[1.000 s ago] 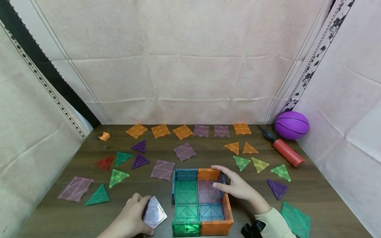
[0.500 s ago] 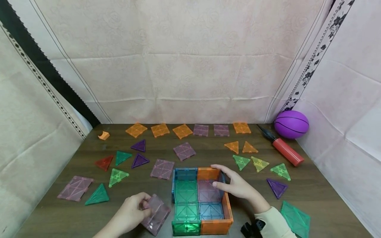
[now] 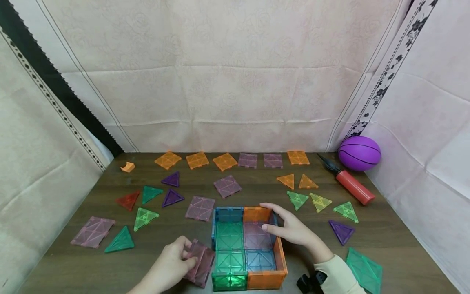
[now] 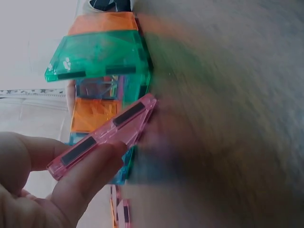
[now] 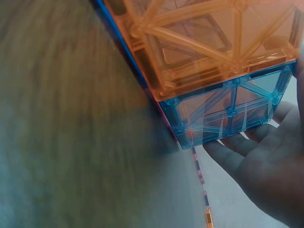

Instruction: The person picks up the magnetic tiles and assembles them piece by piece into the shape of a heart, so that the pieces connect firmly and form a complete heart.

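My left hand [image 3: 170,263] pinches a pinkish-purple square magnetic tile [image 3: 203,261] between thumb and fingers, tilted close beside the left side of a box of magnetic tiles [image 3: 267,281]. In the left wrist view, this tile [image 4: 102,134] shows its edge with dark magnet strips. The box has blue, orange and green walls, over a floor of green, purple and blue squares. At its far right corner my right hand [image 3: 291,230] grips the wall, thumb on the inner side. The right wrist view shows fingers of this hand [image 5: 275,175] against the blue wall [image 5: 231,111].
Loose orange squares [image 3: 197,161] and purple squares [image 3: 273,161] line the back. Coloured triangles lie left and right, among them a green triangle [image 3: 120,241]. At the back right sit a purple ball [image 3: 360,154] and a red hand pump [image 3: 354,188]. Fabric [image 3: 235,81] encloses the table.
My left hand has moved right with the purple tile and turned it, bringing it from a short distance away to right beside the box. My right hand has stayed on the box corner.
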`<state>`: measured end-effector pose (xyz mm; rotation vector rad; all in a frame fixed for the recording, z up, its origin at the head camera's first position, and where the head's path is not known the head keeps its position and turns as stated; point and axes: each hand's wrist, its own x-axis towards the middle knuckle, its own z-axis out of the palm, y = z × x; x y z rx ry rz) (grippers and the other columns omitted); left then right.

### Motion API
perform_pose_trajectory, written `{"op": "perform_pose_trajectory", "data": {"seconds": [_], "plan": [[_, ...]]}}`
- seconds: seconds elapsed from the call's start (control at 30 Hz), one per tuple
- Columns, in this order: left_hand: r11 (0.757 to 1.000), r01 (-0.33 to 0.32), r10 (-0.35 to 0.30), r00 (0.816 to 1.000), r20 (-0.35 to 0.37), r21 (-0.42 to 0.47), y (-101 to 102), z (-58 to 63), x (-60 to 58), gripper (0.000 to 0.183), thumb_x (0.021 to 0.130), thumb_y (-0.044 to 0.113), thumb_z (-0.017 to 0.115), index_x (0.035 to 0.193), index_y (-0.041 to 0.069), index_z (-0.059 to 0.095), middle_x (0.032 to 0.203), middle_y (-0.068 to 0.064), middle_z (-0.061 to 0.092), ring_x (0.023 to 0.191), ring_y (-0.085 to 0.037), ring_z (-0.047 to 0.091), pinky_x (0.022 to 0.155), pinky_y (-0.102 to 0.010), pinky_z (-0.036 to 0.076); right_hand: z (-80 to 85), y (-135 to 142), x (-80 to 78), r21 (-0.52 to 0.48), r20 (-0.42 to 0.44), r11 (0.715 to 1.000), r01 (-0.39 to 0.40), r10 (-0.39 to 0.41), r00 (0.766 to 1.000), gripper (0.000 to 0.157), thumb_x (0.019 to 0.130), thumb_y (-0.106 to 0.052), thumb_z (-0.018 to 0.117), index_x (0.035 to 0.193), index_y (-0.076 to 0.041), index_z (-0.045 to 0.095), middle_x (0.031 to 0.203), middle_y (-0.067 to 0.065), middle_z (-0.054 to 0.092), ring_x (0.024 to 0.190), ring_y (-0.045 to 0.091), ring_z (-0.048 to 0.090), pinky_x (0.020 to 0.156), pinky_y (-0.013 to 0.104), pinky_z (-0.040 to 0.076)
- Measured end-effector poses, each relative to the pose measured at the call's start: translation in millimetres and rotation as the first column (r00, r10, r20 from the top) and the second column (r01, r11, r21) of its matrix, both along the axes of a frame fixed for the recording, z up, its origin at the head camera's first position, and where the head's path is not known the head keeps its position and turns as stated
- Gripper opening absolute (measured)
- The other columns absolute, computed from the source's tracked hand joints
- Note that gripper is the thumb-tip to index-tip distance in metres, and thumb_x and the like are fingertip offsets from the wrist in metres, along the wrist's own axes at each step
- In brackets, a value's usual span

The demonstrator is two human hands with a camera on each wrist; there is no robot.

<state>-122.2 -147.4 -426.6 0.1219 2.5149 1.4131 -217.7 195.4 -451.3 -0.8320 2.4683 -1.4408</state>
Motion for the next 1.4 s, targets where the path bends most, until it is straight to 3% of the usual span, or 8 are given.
{"op": "perform_pose_trajectory", "data": {"seconds": [0.33, 0.63, 1.4], "plan": [[0.999, -0.029, 0.028, 0.999, -0.019, -0.017, 9, 0.5, 1.1, 0.024, 0.082, 0.003, 0.068, 0.095, 0.0, 0.048, 0.063, -0.001, 0.055, 0.05, -0.012, 0.045, 0.046, -0.023, 0.038, -0.7, 0, -0.1, -0.004, 0.002, 1.0, -0.001, 0.001, 1.0, 0.058, 0.093, -0.023, 0.065, 0.144, -0.006, 0.041, 0.148, 0.01, 0.043, 0.14, 0.037, 0.029, 0.107, 0.064, 0.024], [1.0, -0.017, 0.018, 1.0, -0.006, 0.017, 12, 0.8, 2.3, 0.026, 0.082, 0.007, 0.069, 0.095, 0.001, 0.048, 0.069, -0.002, 0.061, 0.058, -0.016, 0.053, 0.052, -0.027, 0.044, -1.3, 1, 0.2, -0.007, -0.001, 1.0, -0.005, 0.005, 1.0, 0.058, 0.094, -0.023, 0.064, 0.144, -0.007, 0.041, 0.147, 0.011, 0.043, 0.14, 0.038, 0.028, 0.107, 0.065, 0.024], [0.999, 0.001, -0.002, 1.0, 0.021, 0.049, 14, -0.7, 1.0, 0.027, 0.084, 0.009, 0.069, 0.095, 0.001, 0.045, 0.069, -0.002, 0.062, 0.058, -0.014, 0.054, 0.052, -0.027, 0.043, -2.2, 0, -0.9, 0.004, 0.014, 1.0, 0.003, -0.004, 1.0, 0.059, 0.094, -0.025, 0.065, 0.145, -0.007, 0.04, 0.148, 0.009, 0.042, 0.141, 0.038, 0.026, 0.107, 0.064, 0.023]]}}
